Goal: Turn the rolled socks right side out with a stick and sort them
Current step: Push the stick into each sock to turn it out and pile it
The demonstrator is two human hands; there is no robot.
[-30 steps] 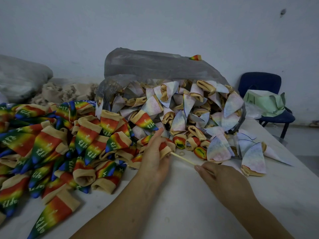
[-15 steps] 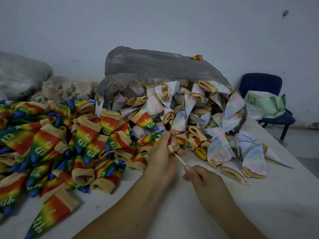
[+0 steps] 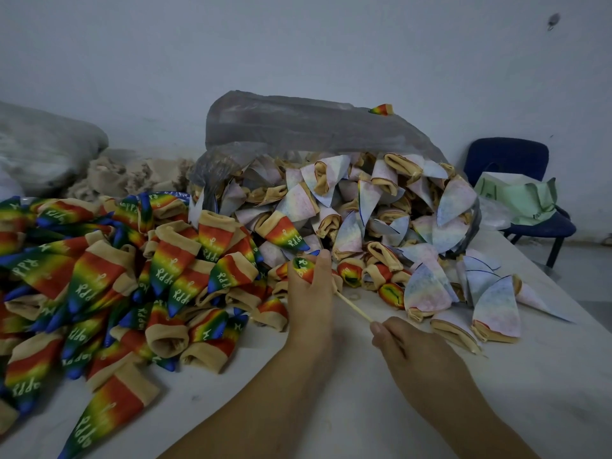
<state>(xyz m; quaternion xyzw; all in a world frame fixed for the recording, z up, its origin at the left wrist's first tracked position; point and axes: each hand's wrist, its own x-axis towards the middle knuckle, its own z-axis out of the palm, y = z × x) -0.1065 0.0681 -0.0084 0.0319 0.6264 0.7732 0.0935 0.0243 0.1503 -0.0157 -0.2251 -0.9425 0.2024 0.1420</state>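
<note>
While the thin wooden stick point(image 3: 353, 306) is pinched at its near end by the right hand point(image 3: 420, 356), its far end is buried in a soft knit sock point(image 3: 303, 267) gripped by the curled left hand point(image 3: 309, 289), seemingly so the toe can be driven through. Turned rainbow socks point(image 3: 96, 276) are heaped leftward; pale inside-out cones point(image 3: 427, 289) are spilled from the crinkled plastic bag point(image 3: 298, 124).

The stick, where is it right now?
In the head view's middle, the stick slants from the rainbow sock in the left hand down to the right hand pinching its end.
</note>
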